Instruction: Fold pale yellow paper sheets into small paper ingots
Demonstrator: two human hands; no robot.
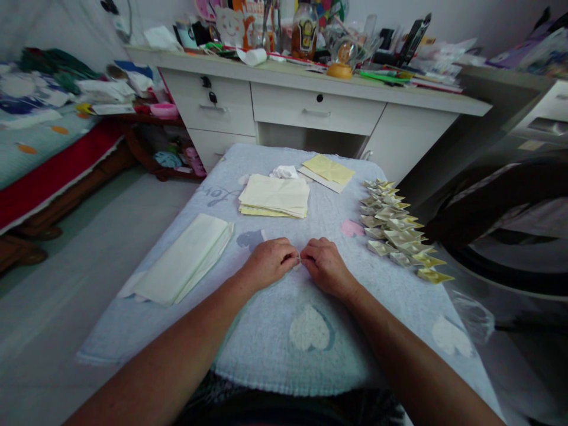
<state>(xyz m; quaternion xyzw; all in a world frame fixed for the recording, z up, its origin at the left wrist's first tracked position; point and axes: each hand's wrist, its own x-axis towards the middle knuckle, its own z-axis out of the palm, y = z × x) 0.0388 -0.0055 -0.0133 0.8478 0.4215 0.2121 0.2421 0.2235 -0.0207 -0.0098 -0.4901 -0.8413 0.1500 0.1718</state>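
My left hand (274, 260) and my right hand (326, 263) meet over the middle of the table, thumbs and fingertips pinched close together. Between them shows the thin pale edge of a small folded paper (299, 259), mostly hidden by my fingers. Beyond my hands lies a stack of cream and yellow paper sheets (274, 194). A thick folded stack of pale paper (181, 260) rests to the left of my left hand. Off to the right of my right hand, several folded paper boats (393, 228), white and yellow, stand in close rows.
A blue patterned cloth (261, 349) covers the table. Near its far side are a crumpled tissue (284, 172) and yellow and white sheets (328, 170). Behind stands a white cluttered desk (319, 112). A front-loading washing machine (523, 207) is at the right, a bed (53, 160) at the left.
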